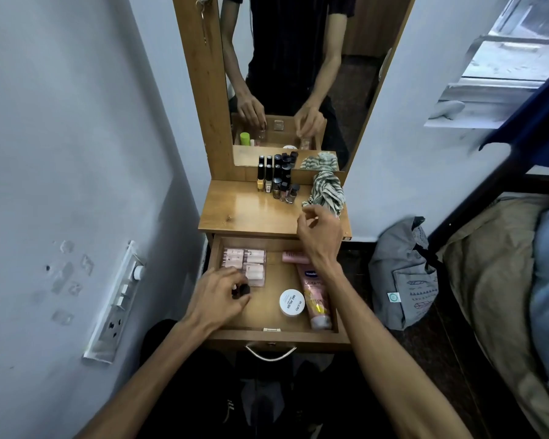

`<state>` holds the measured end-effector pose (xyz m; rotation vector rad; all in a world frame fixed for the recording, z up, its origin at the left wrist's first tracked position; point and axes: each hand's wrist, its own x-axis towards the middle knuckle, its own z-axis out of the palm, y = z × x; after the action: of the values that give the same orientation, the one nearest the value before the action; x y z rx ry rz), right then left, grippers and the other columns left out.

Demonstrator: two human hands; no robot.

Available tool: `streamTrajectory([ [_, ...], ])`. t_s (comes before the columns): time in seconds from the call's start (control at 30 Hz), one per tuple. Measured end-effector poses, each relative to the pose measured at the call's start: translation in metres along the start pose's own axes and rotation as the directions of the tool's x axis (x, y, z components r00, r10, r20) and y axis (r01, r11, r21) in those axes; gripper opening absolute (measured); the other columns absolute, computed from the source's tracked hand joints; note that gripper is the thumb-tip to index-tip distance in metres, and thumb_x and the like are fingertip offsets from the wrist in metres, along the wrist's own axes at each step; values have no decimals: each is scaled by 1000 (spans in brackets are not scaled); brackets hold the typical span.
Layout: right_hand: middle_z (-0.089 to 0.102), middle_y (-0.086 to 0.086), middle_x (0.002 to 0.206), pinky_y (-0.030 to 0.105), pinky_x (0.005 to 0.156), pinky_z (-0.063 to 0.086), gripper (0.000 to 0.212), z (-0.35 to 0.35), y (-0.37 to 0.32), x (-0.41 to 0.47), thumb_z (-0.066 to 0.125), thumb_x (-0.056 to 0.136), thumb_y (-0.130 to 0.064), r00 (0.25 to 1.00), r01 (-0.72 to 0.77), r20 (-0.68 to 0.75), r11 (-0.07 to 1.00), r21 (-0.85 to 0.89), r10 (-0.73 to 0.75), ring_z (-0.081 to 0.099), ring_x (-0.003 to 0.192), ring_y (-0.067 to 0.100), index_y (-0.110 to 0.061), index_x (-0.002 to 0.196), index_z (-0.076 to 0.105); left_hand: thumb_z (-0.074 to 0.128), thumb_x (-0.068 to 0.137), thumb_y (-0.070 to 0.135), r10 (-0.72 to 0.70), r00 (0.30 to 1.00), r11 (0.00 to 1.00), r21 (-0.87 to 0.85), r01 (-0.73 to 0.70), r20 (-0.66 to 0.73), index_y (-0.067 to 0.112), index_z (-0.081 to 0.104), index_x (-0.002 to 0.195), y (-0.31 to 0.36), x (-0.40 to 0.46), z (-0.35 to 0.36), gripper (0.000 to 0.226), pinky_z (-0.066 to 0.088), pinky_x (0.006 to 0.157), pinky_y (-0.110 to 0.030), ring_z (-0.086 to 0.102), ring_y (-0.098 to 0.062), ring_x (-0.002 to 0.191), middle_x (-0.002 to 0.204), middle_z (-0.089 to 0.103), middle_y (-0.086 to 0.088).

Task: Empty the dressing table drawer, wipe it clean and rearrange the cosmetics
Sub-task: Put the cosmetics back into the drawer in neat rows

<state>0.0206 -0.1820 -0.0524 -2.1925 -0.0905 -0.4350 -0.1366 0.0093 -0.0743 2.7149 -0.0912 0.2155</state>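
1. Standing against the wall, the wooden dressing table [244, 213] has its mirror [286, 74] at 12 o'clock and its drawer [268, 307] pulled out toward 6 o'clock
2. Grey bag [403, 277] on the floor at 3 o'clock of the drawer; a bed edge lies further right
3. Striped cloth [325, 191] bunched on the tabletop at its 2 o'clock corner, touching the mirror frame
4. Nail polish bottles [278, 182] clustered upright on the tabletop at 12 o'clock, just beside the cloth
5. Pink lotion tube [314, 296] lies along the drawer's 3 o'clock wall, cap toward 6 o'clock; a second pink tube [293, 256] lies crosswise at its 1 o'clock end
6. Clear tray of pale pink bottles [244, 261] sits in the drawer's 10 o'clock corner
7. White round jar [292, 302] rests on the drawer floor, just beside the lotion tube
8. Right hand [319, 236] hovers over the tabletop's front edge near the cloth, fingers loosely curled, nothing visibly held
9. Left hand [217, 296] is in the drawer at 8 o'clock, fingers pinching a small dark bottle [241, 290] just beside the tray
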Motion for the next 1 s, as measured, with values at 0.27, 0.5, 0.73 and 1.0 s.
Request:
streamTrajectory([
  [0.27, 73, 6, 109, 38, 89, 55, 36, 20, -21, 59, 72, 91, -34, 988, -35, 143, 981, -192, 63, 67, 101, 24, -16, 122, 70, 82, 65, 28, 73, 984, 967, 229, -110, 164, 20, 76, 80, 3, -3, 16, 18, 46, 76, -32, 62, -16, 84, 84, 74, 6],
  [0.5, 74, 5, 108, 34, 83, 55, 28, 33, -18, 71, 70, 92, -31, 985, -13, 165, 968, -252, 56, 67, 98, 22, -18, 116, 73, 79, 65, 32, 98, 971, 942, 295, -161, 218, 23, 75, 75, 2, -2, 18, 14, 44, 76, -30, 61, -14, 84, 81, 71, 11],
  [0.73, 76, -2, 97, 29, 78, 54, 20, 14, -21, 50, 76, 85, -31, 996, -7, 85, 999, -51, 12, 67, 88, 12, -18, 100, 78, 81, 65, 30, 83, 981, 956, 263, -128, 174, 23, 77, 78, -4, -3, 15, 15, 45, 77, -29, 61, -14, 85, 89, 72, 11],
  [1.0, 69, -14, 71, 13, 60, 50, 6, 8, -12, -49, 78, 77, -21, 903, 69, 423, 997, 28, -75, 63, 65, -1, -23, 82, 77, 90, 54, 24, -15, 998, 978, 208, 3, 59, 21, 73, 68, -3, -8, 15, 22, 40, 73, -30, 64, -21, 75, 72, 72, 6],
])
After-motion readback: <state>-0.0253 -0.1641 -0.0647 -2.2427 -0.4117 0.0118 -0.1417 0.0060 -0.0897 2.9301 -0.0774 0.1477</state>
